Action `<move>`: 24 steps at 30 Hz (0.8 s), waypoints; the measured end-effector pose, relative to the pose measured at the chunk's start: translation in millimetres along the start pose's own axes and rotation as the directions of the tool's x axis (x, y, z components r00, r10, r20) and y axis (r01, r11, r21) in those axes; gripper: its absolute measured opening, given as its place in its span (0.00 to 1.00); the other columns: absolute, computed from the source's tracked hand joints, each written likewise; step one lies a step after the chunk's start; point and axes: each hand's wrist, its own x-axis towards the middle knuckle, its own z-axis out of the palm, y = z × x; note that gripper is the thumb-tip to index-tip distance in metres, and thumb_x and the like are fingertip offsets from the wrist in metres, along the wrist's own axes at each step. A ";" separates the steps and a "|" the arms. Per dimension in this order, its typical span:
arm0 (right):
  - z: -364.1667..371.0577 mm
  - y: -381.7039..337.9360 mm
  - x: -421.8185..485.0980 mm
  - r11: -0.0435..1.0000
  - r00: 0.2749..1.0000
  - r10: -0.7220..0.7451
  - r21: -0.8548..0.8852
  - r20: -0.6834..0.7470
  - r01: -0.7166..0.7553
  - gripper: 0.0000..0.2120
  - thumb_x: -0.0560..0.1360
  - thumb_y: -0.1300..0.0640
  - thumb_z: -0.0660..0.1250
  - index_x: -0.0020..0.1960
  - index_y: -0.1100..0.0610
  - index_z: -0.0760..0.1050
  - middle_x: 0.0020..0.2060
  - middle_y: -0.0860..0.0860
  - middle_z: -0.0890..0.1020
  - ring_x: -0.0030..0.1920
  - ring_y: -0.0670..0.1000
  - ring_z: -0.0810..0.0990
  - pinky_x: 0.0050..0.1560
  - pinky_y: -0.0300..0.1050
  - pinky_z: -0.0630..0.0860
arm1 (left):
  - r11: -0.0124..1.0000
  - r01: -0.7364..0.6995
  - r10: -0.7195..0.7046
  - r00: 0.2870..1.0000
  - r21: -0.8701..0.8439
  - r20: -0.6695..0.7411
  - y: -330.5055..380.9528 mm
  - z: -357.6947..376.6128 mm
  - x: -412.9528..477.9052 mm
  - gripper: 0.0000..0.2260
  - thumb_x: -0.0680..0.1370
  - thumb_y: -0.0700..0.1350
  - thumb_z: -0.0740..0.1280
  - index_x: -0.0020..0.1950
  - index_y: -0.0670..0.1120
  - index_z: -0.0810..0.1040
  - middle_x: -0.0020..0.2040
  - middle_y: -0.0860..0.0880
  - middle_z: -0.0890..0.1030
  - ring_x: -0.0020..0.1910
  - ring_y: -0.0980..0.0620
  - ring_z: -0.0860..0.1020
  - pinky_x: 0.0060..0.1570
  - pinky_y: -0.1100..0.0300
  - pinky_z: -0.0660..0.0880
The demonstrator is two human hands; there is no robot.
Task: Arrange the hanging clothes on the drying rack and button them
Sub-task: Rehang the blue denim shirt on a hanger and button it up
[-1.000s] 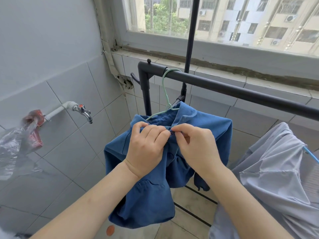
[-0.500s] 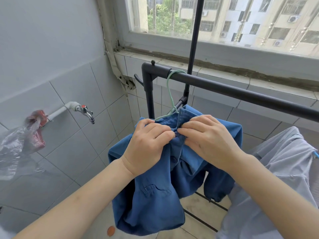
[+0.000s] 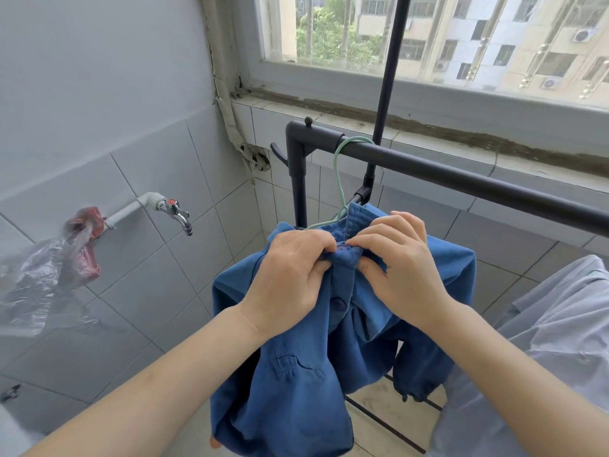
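Observation:
A blue shirt (image 3: 296, 384) hangs on a pale green hanger (image 3: 339, 179) hooked over the black drying rack bar (image 3: 461, 179). My left hand (image 3: 290, 282) pinches the shirt's front placket just below the collar. My right hand (image 3: 398, 268) grips the opposite edge there, fingertips meeting the left hand's at the top button (image 3: 342, 249). A second blue button (image 3: 337, 305) shows lower on the placket. A pale lavender shirt (image 3: 540, 357) hangs to the right.
A tiled wall on the left carries a tap (image 3: 174, 212) and a plastic bag (image 3: 43, 272) tied to its pipe. The window sill (image 3: 428, 123) runs behind the rack. The rack's upright pole (image 3: 385, 87) rises in front of the window.
The view has come closer and slightly lower on the shirt. Both hands stay at the collar; the top button now shows between my fingertips.

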 end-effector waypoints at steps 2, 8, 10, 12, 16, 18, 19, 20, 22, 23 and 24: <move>3.1 -1.6 2.3 1.000 0.999 -0.018 -0.012 -0.032 0.017 0.05 0.70 0.60 0.68 0.41 0.60 0.82 0.36 0.50 0.83 0.43 0.55 0.79 0.58 0.46 0.65 | 0.999 0.016 -0.017 0.999 0.038 0.039 4.8 -2.8 -1.3 0.08 0.73 0.42 0.63 0.50 0.41 0.77 0.46 0.50 0.80 0.47 0.54 0.73 0.54 0.57 0.69; 5.1 -2.4 9.2 0.988 0.990 -0.140 -0.064 -0.016 0.139 0.08 0.70 0.63 0.64 0.39 0.61 0.82 0.32 0.51 0.81 0.39 0.55 0.79 0.54 0.47 0.67 | 0.977 0.019 -0.030 0.998 0.215 0.048 12.0 -5.9 6.7 0.12 0.71 0.50 0.63 0.44 0.41 0.77 0.37 0.50 0.78 0.37 0.52 0.75 0.60 0.49 0.70; 4.9 -1.6 10.9 0.981 0.985 -0.171 -0.093 0.002 0.171 0.07 0.71 0.63 0.66 0.37 0.61 0.82 0.31 0.51 0.81 0.36 0.56 0.79 0.52 0.47 0.67 | 0.971 0.010 -0.026 0.998 0.241 0.063 13.5 -5.4 9.6 0.10 0.70 0.47 0.62 0.42 0.40 0.76 0.34 0.50 0.75 0.33 0.52 0.72 0.61 0.49 0.69; 5.1 -2.6 12.4 0.974 0.981 -0.192 -0.118 0.019 0.193 0.08 0.72 0.61 0.67 0.36 0.60 0.81 0.30 0.51 0.80 0.36 0.55 0.79 0.51 0.47 0.67 | 0.966 0.000 -0.015 0.998 0.257 0.058 13.9 -5.4 10.8 0.07 0.69 0.44 0.63 0.40 0.40 0.75 0.32 0.53 0.69 0.31 0.54 0.65 0.62 0.51 0.69; 7.5 -5.7 13.1 0.970 0.982 -0.187 -0.151 0.035 0.190 0.09 0.72 0.60 0.66 0.35 0.60 0.80 0.29 0.51 0.79 0.35 0.56 0.78 0.50 0.46 0.66 | 0.962 -0.029 0.012 0.998 0.272 0.066 10.3 -6.8 12.2 0.04 0.68 0.38 0.66 0.39 0.38 0.75 0.31 0.52 0.68 0.31 0.54 0.63 0.58 0.59 0.71; 7.5 -5.1 12.6 0.972 0.985 -0.166 -0.162 0.057 0.173 0.10 0.73 0.59 0.65 0.35 0.60 0.80 0.30 0.51 0.79 0.35 0.56 0.78 0.50 0.47 0.66 | 0.966 -0.001 -0.031 0.992 0.257 0.123 11.3 -9.4 13.8 0.07 0.71 0.41 0.62 0.39 0.37 0.75 0.31 0.48 0.74 0.30 0.53 0.68 0.46 0.66 0.70; 7.0 -4.4 12.0 0.971 0.986 -0.156 -0.171 0.066 0.165 0.09 0.73 0.59 0.65 0.36 0.59 0.80 0.30 0.51 0.79 0.36 0.56 0.78 0.50 0.47 0.66 | 0.969 0.016 -0.055 0.987 0.247 0.152 12.2 -10.8 14.2 0.09 0.71 0.42 0.61 0.40 0.37 0.75 0.32 0.46 0.76 0.30 0.53 0.69 0.39 0.66 0.69; 6.7 -4.0 11.7 0.970 0.986 -0.148 -0.185 0.075 0.160 0.09 0.73 0.59 0.65 0.36 0.59 0.80 0.31 0.50 0.79 0.36 0.56 0.78 0.50 0.47 0.66 | 0.970 0.031 -0.073 0.984 0.243 0.165 13.1 -12.2 14.7 0.08 0.72 0.42 0.61 0.40 0.37 0.76 0.32 0.46 0.77 0.30 0.53 0.69 0.34 0.65 0.68; 7.4 -5.7 11.5 0.962 0.989 -0.133 -0.232 0.072 0.146 0.07 0.72 0.60 0.66 0.36 0.59 0.79 0.30 0.50 0.79 0.36 0.55 0.77 0.51 0.47 0.65 | 0.968 0.035 -0.077 0.984 0.249 0.160 13.3 -13.5 15.6 0.04 0.71 0.39 0.65 0.41 0.38 0.76 0.33 0.46 0.77 0.29 0.52 0.71 0.29 0.60 0.71; 8.3 -6.9 11.6 0.957 0.991 -0.121 -0.260 0.061 0.133 0.07 0.72 0.60 0.66 0.35 0.59 0.79 0.30 0.50 0.78 0.35 0.55 0.77 0.51 0.47 0.65 | 0.965 0.025 -0.066 0.987 0.262 0.146 13.0 -12.7 15.7 0.03 0.70 0.37 0.66 0.40 0.37 0.76 0.33 0.45 0.77 0.29 0.51 0.71 0.30 0.59 0.72; 9.5 -8.5 11.9 0.953 0.993 -0.106 -0.279 0.046 0.114 0.08 0.71 0.61 0.66 0.35 0.59 0.79 0.29 0.50 0.78 0.34 0.55 0.76 0.51 0.47 0.64 | 0.960 0.016 -0.052 0.991 0.281 0.124 13.4 -11.6 15.4 0.03 0.70 0.37 0.65 0.40 0.37 0.76 0.32 0.45 0.77 0.29 0.50 0.72 0.33 0.60 0.71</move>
